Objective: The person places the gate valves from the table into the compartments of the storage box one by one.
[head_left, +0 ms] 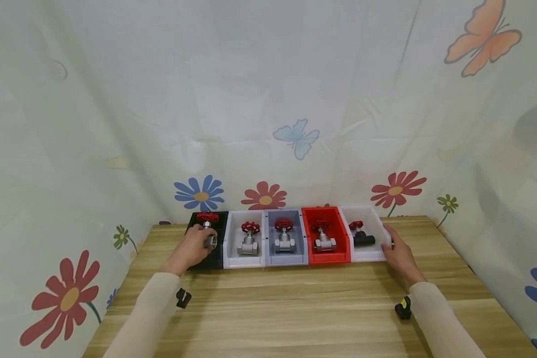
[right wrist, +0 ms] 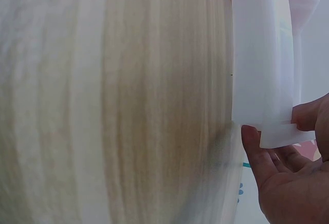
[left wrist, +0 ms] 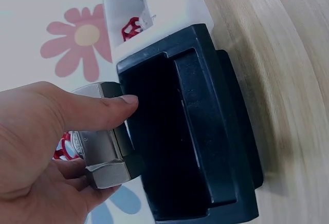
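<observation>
My left hand [head_left: 191, 248] grips a metal gate valve [left wrist: 103, 154] with a red handwheel, thumb on one side of its hex end and fingers on the other. The valve is held at the black bin [left wrist: 198, 88], the leftmost in the row, and overlaps its opening in the head view. At the other end of the row, my right hand [head_left: 400, 254] pinches the outer side wall of a white bin [right wrist: 252, 59]. Inside that bin lies a black valve [head_left: 364, 238] with a red handwheel.
Between them stand a second white bin [head_left: 245, 262], a grey bin [head_left: 286, 260] and a red bin [head_left: 328, 257], each holding a metal valve with a red handwheel. The bins sit side by side on a wooden table [head_left: 291, 308], before a flower-printed curtain [head_left: 250, 99].
</observation>
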A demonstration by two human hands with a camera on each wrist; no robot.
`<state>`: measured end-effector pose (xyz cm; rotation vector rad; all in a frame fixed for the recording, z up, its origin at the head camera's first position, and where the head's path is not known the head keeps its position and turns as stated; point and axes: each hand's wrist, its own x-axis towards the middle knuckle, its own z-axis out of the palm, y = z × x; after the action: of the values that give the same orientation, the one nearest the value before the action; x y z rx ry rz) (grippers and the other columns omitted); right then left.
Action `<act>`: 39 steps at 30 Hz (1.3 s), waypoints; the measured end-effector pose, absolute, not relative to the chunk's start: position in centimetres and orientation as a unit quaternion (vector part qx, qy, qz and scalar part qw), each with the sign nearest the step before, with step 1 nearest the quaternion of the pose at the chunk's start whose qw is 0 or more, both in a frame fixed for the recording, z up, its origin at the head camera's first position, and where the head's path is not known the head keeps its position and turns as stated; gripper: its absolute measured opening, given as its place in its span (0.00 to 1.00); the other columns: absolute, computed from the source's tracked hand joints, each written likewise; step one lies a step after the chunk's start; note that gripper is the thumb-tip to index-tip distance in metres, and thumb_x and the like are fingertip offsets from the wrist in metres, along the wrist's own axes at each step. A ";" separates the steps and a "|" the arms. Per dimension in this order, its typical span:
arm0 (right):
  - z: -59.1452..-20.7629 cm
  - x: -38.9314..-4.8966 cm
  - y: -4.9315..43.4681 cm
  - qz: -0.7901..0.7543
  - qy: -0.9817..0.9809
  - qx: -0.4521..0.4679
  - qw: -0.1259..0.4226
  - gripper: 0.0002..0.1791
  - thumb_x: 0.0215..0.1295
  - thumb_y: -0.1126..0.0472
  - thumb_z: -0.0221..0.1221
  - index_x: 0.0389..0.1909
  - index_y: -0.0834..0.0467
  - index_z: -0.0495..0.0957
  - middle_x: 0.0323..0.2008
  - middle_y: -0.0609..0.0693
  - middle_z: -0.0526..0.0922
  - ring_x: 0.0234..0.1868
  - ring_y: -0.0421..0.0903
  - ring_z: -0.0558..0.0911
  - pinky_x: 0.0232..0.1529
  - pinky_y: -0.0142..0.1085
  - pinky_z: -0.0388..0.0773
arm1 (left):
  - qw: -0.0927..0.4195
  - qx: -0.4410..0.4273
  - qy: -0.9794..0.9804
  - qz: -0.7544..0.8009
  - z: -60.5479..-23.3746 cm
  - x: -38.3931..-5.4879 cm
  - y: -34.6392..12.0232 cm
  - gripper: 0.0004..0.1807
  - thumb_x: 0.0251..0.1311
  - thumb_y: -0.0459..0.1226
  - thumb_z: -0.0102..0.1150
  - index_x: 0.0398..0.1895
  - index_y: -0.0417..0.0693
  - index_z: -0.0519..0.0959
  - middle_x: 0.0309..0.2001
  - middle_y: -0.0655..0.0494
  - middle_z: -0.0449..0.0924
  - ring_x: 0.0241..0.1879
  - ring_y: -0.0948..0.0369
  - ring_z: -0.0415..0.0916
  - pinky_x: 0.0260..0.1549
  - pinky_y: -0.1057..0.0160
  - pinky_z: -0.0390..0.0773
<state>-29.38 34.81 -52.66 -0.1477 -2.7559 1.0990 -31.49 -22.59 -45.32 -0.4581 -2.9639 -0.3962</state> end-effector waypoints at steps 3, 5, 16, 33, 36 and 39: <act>-52.7 -29.4 34.9 0.369 -0.924 -0.048 0.089 0.35 0.69 0.70 0.48 0.76 0.59 0.50 0.64 0.76 0.66 0.57 0.71 0.75 0.53 0.60 0.76 | 0.059 -0.153 -0.977 -0.134 -45.6 -31.9 -22.7 0.24 0.48 0.28 0.68 0.52 0.47 0.81 0.49 0.37 0.76 0.47 0.46 0.73 0.51 0.42 0.76; -52.7 -29.4 34.9 0.369 -0.924 -0.046 0.088 0.36 0.70 0.70 0.48 0.76 0.58 0.50 0.64 0.76 0.66 0.57 0.71 0.74 0.53 0.60 0.76 | 0.060 -0.154 -0.977 -0.136 -45.7 -32.1 -22.7 0.24 0.48 0.28 0.68 0.52 0.46 0.81 0.48 0.37 0.77 0.47 0.46 0.73 0.51 0.42 0.76; -52.5 -29.4 34.9 0.370 -0.924 -0.048 0.086 0.35 0.70 0.69 0.47 0.77 0.58 0.49 0.64 0.76 0.66 0.57 0.71 0.74 0.53 0.61 0.75 | 0.040 -0.138 -0.979 -0.146 -46.9 -33.4 -22.7 0.26 0.45 0.26 0.65 0.52 0.46 0.81 0.49 0.37 0.77 0.50 0.44 0.73 0.52 0.43 0.75; -52.4 -29.2 34.7 0.362 -0.927 -0.046 0.088 0.35 0.69 0.70 0.47 0.76 0.60 0.50 0.63 0.77 0.67 0.56 0.71 0.75 0.51 0.60 0.75 | -0.003 -0.131 -0.983 -0.127 -47.8 -34.5 -22.7 0.24 0.47 0.26 0.63 0.51 0.44 0.82 0.47 0.41 0.81 0.50 0.45 0.74 0.55 0.41 0.74; -52.4 -29.3 34.8 0.364 -0.926 -0.048 0.087 0.35 0.69 0.70 0.47 0.76 0.59 0.50 0.63 0.77 0.67 0.56 0.70 0.75 0.52 0.60 0.75 | -0.002 -0.135 -0.983 -0.128 -48.0 -34.7 -22.7 0.22 0.47 0.26 0.62 0.50 0.44 0.83 0.46 0.43 0.83 0.50 0.46 0.75 0.55 0.43 0.74; -52.5 -29.3 34.7 0.364 -0.926 -0.047 0.091 0.35 0.69 0.69 0.47 0.76 0.59 0.50 0.62 0.76 0.68 0.55 0.70 0.76 0.51 0.59 0.76 | -0.005 -0.137 -0.983 -0.126 -48.3 -34.8 -22.7 0.21 0.48 0.26 0.61 0.49 0.43 0.83 0.47 0.43 0.84 0.51 0.45 0.76 0.57 0.43 0.74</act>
<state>-29.27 34.74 -52.45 -0.1401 -2.7503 1.0812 -34.81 -22.74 -48.31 -0.4325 -3.0958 -0.3959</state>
